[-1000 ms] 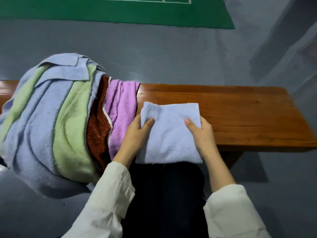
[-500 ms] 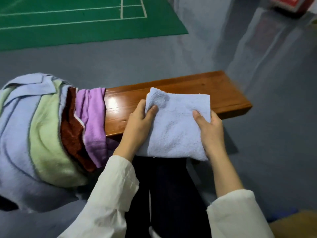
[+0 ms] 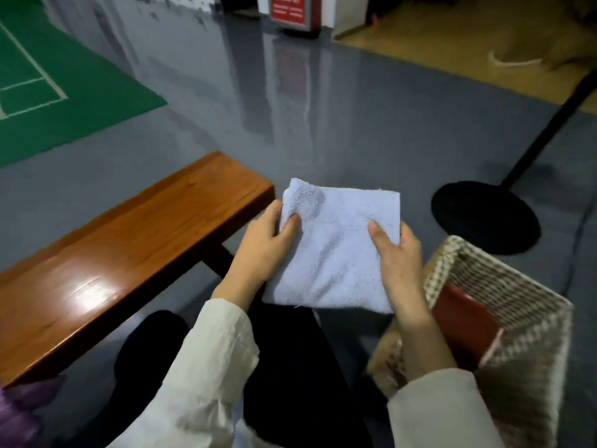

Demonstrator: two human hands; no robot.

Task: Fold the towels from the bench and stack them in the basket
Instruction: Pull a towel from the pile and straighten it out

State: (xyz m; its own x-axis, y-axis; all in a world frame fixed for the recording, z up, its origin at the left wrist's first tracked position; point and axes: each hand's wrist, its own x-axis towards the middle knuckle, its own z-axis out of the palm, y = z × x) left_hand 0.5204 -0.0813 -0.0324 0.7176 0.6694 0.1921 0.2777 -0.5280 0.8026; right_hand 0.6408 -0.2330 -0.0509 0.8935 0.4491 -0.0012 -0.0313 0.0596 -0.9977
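A person seated at a glossy reddish-brown wooden counter (image 3: pixel 113 270) holds a folded towel (image 3: pixel 336 253) in the air just past the counter's right end, between that end and a woven basket (image 3: pixel 533 367). The towel is pale blue terry cloth, nubby, folded to a rough square with a frayed near edge. The left hand (image 3: pixel 265 250) grips its left edge and the right hand (image 3: pixel 400 257) grips its right edge, each with the thumb on top and the fingers underneath. Both arms wear loose cream sleeves.

The basket stands on the floor at the lower right. It is rectangular, with walls woven in a tan-and-white check. A folded dark red cloth (image 3: pixel 462 321) lies inside.

At the counter's near left end, a bit of purple towel (image 3: pixel 16 412) shows.

Farther off are a shiny grey floor (image 3: pixel 323 130), a green court mat (image 3: pixel 48 101) with white lines, and a black round stand base (image 3: pixel 484 218). A red sign (image 3: pixel 289 9) at the top is too blurred to read.
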